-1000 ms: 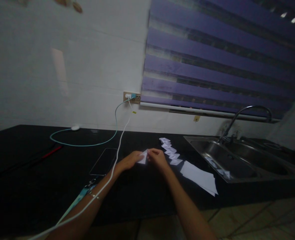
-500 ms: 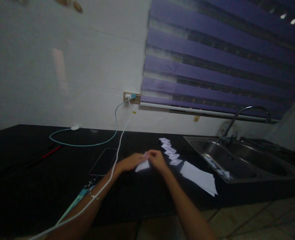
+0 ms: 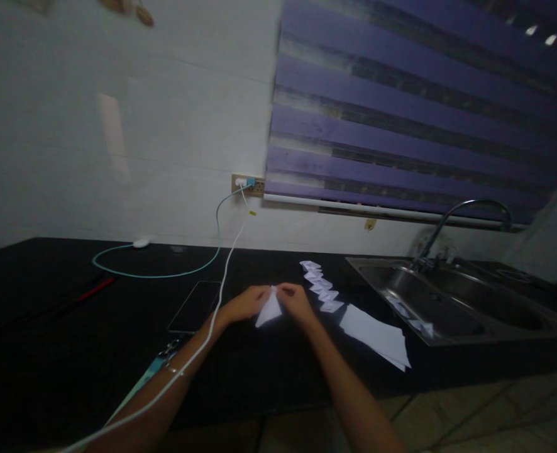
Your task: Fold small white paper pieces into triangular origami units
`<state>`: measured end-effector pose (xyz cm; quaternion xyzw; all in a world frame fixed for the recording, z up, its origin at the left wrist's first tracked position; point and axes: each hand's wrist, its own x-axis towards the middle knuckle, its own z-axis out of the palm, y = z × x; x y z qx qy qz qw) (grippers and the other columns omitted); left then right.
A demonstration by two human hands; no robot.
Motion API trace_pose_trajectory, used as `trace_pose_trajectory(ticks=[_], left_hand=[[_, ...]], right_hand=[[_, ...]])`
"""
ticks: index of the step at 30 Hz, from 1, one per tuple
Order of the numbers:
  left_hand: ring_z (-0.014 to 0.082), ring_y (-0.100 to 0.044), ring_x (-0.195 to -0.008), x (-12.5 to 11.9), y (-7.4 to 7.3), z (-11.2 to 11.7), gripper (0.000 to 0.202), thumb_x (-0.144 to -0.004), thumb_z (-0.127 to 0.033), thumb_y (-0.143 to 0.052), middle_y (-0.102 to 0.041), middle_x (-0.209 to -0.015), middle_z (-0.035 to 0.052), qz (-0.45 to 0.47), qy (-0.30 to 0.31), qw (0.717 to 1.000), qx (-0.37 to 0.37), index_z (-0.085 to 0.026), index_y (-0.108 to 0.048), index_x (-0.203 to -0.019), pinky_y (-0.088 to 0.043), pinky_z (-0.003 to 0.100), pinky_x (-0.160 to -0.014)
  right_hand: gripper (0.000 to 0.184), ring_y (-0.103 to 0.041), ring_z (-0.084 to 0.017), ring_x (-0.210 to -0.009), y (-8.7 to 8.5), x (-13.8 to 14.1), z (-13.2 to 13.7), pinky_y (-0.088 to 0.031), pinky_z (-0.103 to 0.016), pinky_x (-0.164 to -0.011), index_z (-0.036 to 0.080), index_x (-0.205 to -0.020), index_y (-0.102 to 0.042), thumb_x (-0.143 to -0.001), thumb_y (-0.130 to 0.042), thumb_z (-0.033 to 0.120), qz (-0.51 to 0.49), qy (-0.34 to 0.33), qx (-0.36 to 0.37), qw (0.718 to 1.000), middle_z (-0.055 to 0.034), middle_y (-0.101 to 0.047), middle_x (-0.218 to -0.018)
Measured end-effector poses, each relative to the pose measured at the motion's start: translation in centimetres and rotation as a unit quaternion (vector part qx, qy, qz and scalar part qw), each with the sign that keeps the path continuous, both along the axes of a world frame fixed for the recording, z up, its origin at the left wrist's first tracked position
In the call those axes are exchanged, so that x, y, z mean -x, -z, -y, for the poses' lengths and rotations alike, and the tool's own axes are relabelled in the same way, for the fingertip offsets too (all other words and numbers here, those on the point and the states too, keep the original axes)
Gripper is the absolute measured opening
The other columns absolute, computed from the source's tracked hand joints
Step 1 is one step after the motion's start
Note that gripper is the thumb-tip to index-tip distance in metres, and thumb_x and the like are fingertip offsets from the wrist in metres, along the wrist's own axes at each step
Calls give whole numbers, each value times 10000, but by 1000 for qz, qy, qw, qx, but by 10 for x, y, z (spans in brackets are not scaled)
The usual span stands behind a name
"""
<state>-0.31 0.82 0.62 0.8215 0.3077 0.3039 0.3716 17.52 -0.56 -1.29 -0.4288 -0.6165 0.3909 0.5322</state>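
Note:
Between my two hands is a small white folded paper [image 3: 270,308], roughly triangular, its narrow end pointing away from me. My left hand [image 3: 250,302] pinches it near the tip from the left. From the other side, the bent fingers of my right hand [image 3: 294,300] close on the same tip. To the right lies a row of small folded paper pieces [image 3: 322,286]. Closer to me on that side is a stack of white paper sheets [image 3: 377,336], slightly fanned out. The fingertips are too small to make out in detail.
A dark phone [image 3: 196,306] with a teal lanyard [image 3: 147,375] lies left of my hands. A white cable [image 3: 212,333] runs across my left forearm to the wall outlet [image 3: 248,184]. At the right is a metal sink [image 3: 441,305] with a faucet [image 3: 448,217].
The fingers have shifted slightly apart at the tip, so more of the folded paper shows as a triangle. Everything else stays in place apart from a slight camera shift.

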Motion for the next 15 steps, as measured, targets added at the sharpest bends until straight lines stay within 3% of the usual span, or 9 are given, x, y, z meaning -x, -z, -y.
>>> trace_pose_trajectory(ticks=[3,7,11,15], left_hand=[[161,-542,-669,-1,-1,0,448,-924,-492,-365,-639,-780,39,5,-17,1000,-14,-144,-637,-851,-400,247,-609],[154,-520,-622,-1,0,-4,439,-922,-481,-371,-617,-714,28,18,-69,996,-45,-151,-616,-770,-385,250,-588],[178,-556,-676,0,2,-6,402,-925,-459,-386,-648,-764,47,12,-68,996,-58,-166,-640,-820,-408,268,-630],[191,-589,-737,-1,7,-8,344,-940,-396,-379,-663,-823,62,6,-58,994,-95,-184,-636,-853,-429,286,-715]], right_hand=[[161,-580,-151,-627,-5,2,3,-434,-245,-577,145,-791,-674,-713,-661,285,-18,49,-14,999,-27,-653,-698],[211,-614,-180,-753,-11,3,7,-477,-285,-695,160,-811,-672,-772,-636,365,2,122,-99,988,-50,-664,-787],[206,-616,-187,-838,-9,4,7,-482,-300,-753,172,-816,-719,-800,-630,357,41,112,-158,980,-69,-659,-863],[192,-621,-188,-822,-7,9,7,-492,-300,-715,181,-842,-746,-794,-649,340,51,88,-140,985,-78,-664,-861]])
